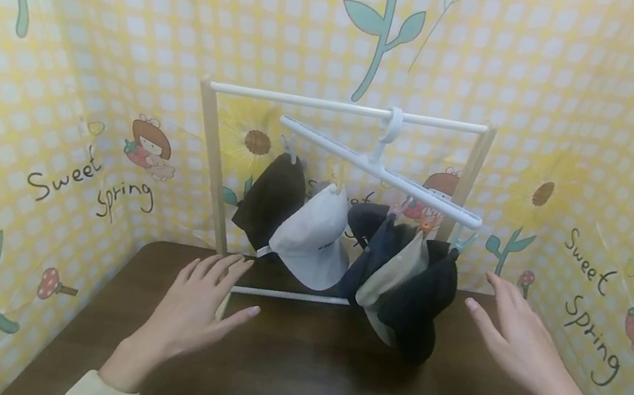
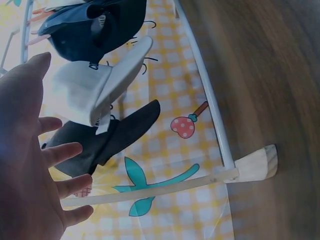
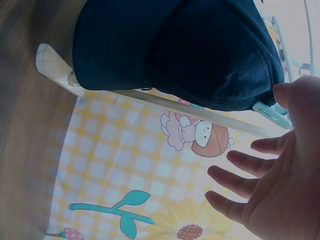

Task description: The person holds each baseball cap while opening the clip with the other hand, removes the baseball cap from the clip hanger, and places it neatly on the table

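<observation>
Your left hand (image 1: 198, 307) and right hand (image 1: 520, 336) hover spread and empty either side of the rack (image 1: 347, 108), where clips hold caps (image 1: 313, 239) hanging clear of the desk (image 1: 324, 380).

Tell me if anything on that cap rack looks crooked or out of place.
Yes, the white clip hanger hangs tilted, its right end lower, so the caps bunch toward the right. Both hands are open, touching nothing.
</observation>
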The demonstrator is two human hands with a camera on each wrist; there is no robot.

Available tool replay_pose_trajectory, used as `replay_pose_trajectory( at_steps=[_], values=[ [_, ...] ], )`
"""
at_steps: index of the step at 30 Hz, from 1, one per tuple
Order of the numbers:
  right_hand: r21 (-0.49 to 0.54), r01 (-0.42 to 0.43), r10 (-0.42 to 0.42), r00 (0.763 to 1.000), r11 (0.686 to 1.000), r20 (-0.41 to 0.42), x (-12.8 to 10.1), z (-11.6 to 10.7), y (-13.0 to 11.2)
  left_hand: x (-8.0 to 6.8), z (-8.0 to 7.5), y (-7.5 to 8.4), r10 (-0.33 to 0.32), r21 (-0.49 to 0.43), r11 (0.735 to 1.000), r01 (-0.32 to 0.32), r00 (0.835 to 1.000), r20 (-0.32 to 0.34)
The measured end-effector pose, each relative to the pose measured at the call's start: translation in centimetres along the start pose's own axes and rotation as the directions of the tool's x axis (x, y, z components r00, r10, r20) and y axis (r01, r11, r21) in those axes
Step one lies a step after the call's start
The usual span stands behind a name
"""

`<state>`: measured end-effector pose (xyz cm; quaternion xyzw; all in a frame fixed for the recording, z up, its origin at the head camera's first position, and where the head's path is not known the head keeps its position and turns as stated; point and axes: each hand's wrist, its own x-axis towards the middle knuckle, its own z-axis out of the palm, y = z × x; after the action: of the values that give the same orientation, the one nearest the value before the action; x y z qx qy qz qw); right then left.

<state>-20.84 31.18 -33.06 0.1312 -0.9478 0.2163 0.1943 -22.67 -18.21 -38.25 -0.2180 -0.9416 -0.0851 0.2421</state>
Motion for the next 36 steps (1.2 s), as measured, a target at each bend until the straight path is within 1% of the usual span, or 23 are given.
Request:
replay_pose_trajectory(
  at_steps=[7, 11, 19, 24, 30, 36],
  values=[
    [0.036, -0.005, 0.006, 0.999, 0.999, -0.041, 0.4, -0.4, -0.6, 0.6, -0.2, 0.8, 0.007, -0.056, 0.998, -0.008, 1.000, -0.011],
    [0.047, 0.000, 0.003, 0.998, 0.999, -0.060, 0.6, -0.6, -0.9, 1.0, -0.3, 1.3, 0.008, -0.071, 0.997, -0.009, 1.000, -0.018],
    [0.053, 0.018, -0.015, 0.998, 0.998, -0.064, 0.9, -0.7, -1.3, 1.4, 0.0, 1.7, 0.020, -0.079, 0.997, -0.023, 0.999, -0.032],
    [0.055, 0.028, -0.024, 0.997, 0.998, -0.080, 1.4, -0.6, -1.5, 1.6, -0.1, 1.8, 0.013, -0.081, 0.997, -0.017, 0.999, -0.040],
    [0.064, 0.023, -0.017, 0.997, 0.998, -0.081, 1.5, -0.6, -1.7, 1.6, -0.2, 2.3, 0.009, -0.103, 0.995, -0.011, 1.000, -0.023],
    [0.077, 0.012, -0.006, 0.997, 0.997, -0.075, 1.5, -0.6, -1.9, 1.7, -0.1, 2.7, 0.014, -0.111, 0.994, -0.018, 0.999, -0.035]
  ],
)
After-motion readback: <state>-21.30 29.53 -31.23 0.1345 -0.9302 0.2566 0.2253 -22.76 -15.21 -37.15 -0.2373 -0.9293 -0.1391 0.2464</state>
